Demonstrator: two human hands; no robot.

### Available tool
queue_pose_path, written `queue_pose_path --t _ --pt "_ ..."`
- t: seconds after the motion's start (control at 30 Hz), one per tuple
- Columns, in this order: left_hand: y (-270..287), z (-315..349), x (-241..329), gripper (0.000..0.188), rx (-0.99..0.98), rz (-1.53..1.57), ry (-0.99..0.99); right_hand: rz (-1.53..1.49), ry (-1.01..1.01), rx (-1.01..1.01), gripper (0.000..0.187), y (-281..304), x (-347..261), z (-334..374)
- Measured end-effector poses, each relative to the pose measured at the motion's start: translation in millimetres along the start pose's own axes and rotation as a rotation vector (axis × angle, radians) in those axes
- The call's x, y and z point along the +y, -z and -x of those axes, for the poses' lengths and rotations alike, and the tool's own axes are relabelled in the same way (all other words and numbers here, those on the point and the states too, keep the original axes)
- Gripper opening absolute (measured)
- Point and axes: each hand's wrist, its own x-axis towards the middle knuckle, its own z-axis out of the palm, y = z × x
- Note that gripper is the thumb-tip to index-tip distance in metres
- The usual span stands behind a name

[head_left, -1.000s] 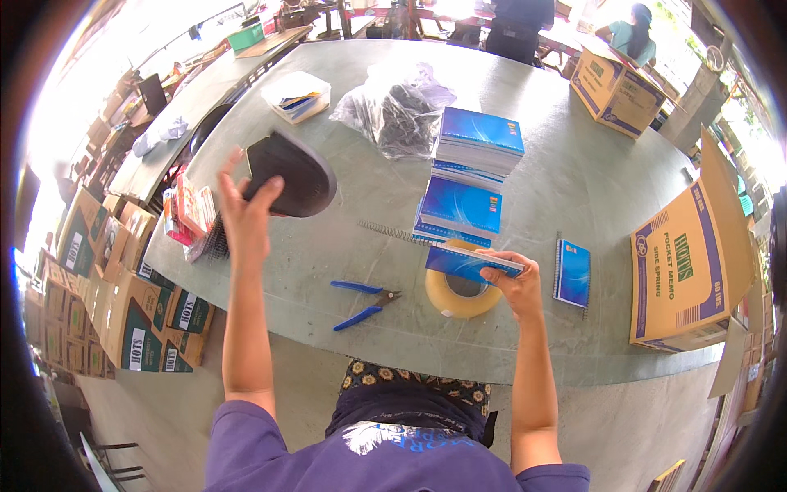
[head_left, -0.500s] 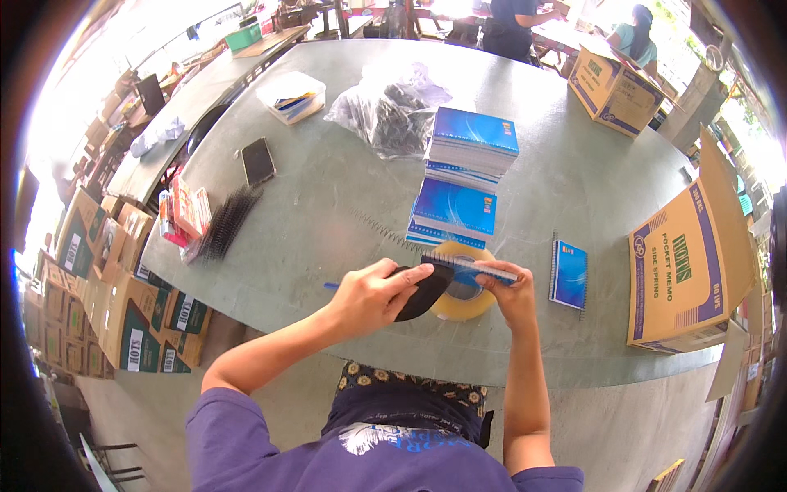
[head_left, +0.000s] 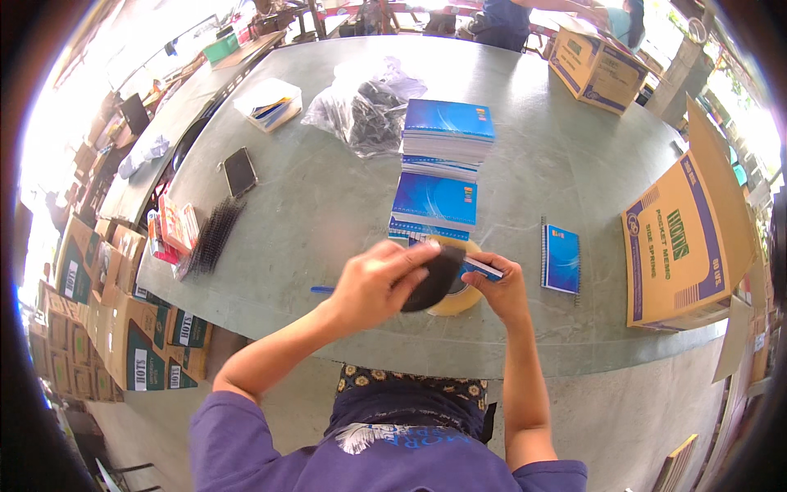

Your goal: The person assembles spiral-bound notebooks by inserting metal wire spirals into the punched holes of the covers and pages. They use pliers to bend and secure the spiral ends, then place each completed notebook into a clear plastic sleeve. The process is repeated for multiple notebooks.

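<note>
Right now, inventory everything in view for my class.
Table: one, grey, centre
Piled notebooks: many, blue, centre
Loose notebook: one, blue, table's right
Tape: one, yellowish, lower centre
Handle: one, blue, left of tape
Phone: one, dark, table's left
Wire coils: uncountable, black, below phone
Packs: several, reddish, beside coils
Bag: one, clear, upper centre
Tub: one, white, left of bag
Cartons: several, brown, both sides
People: two, bluish tops, background
Clutter: uncountable, mixed, background
Curved object: one, black, lower centre
Held notebook: one, blue, lower centre
Shirt: one, purple, bottom
Left hand: one, bare, lower centre
Right hand: one, bare, lower centre
</note>
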Motion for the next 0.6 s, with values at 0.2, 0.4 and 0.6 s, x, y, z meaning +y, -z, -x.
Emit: queue_pose_path --t 0.2,0.4,0.6 --pt "-13.6 -1.6 6.0 0.039 -0.132 0.000 -0.073 0.033 0.028 -0.025 0.025 -1.3 -0.8 3.2" --pt "-19.4 -7.9 5.4 0.036 -0.167 -0.056 -0.116 0.071 0.010 -0.025 0.022 -0.6 6.9 4.4" --pt "-14.4 -19.0 14.0 0.034 -0.192 0.061 0.024 -0.057 -0.105 -0.072 0.029 -2.7 6.8 3.0"
